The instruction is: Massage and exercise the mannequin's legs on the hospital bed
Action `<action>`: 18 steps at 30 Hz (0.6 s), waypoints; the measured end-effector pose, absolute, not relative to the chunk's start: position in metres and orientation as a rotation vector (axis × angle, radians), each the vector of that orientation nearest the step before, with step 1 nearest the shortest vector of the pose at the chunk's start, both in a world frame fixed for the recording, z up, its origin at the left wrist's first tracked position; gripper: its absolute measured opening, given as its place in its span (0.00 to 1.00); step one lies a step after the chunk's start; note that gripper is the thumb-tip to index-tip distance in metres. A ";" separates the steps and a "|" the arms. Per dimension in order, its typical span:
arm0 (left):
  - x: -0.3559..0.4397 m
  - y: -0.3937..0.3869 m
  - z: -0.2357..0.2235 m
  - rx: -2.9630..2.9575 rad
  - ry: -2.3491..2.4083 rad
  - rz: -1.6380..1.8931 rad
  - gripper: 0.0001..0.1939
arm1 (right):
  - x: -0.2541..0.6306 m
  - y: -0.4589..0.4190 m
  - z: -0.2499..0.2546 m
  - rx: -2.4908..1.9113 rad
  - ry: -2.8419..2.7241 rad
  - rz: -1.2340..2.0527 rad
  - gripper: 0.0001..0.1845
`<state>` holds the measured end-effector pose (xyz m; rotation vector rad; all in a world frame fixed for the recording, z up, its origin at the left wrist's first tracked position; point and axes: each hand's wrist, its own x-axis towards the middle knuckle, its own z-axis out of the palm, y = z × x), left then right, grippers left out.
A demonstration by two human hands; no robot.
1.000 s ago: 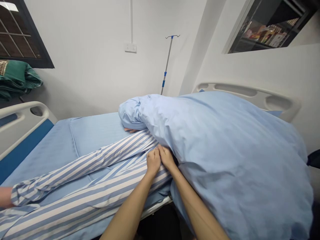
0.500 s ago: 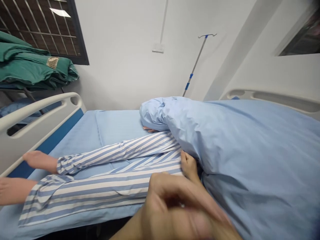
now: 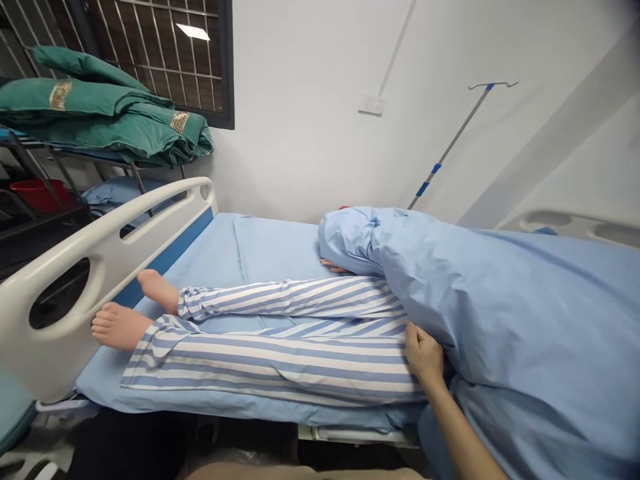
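Blue duvet [image 3: 505,313] lies over the head end of the hospital bed [image 3: 275,247], right hand [image 3: 424,357] clamping its grip on the edge, holding the fold back off the striped pyjama legs [image 3: 285,340], left hand out of view!

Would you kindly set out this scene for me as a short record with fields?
Right hand: right hand at the edge of the light blue blanket, against the striped pyjama trousers
Left hand: not in view
Figure: lying on the bed, blanket over its upper part, bare feet near the white bed footboard
Also present: IV pole, folded green quilts
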<state>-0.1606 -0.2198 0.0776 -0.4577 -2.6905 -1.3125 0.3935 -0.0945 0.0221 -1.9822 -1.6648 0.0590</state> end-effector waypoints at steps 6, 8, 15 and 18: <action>-0.194 -0.213 0.022 -1.294 -3.049 -1.150 0.37 | 0.393 -0.093 0.023 -2.085 -1.707 -0.002 0.28; -0.194 -0.212 0.021 -1.215 -3.068 -1.144 0.38 | 0.392 -0.092 0.023 -2.118 -1.713 -0.002 0.28; -0.185 -0.216 0.047 -0.834 -2.895 -1.298 0.34 | 0.392 -0.092 0.023 -2.187 -1.730 -0.012 0.30; -0.172 -0.220 0.065 -1.006 -2.734 -1.382 0.35 | 0.393 -0.091 0.023 -2.218 -1.722 0.006 0.31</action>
